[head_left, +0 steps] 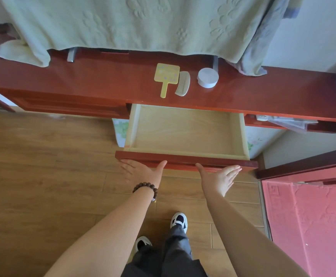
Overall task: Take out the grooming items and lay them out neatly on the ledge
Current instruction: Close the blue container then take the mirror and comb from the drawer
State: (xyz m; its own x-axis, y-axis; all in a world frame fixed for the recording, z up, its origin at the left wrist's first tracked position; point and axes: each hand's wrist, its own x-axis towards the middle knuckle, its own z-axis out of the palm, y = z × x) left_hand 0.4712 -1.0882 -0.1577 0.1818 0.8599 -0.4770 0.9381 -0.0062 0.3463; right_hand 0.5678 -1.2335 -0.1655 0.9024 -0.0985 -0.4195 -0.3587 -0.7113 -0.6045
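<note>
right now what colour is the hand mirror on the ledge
Pale yellow with small flower dots, hand mirror, head view.

Single head-worn view, steeply downward, close above open drawer (185,132), ledge (103,80) beyond

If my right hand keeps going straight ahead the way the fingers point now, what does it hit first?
Most likely the red drawer front: the right hand is open, its fingertips at or just under the front's lower edge. Depth is unclear, so they may slip beneath it instead.

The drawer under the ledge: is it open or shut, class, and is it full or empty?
Open and empty. The drawer is pulled out from under the ledge, its bare pale bottom showing.
</note>
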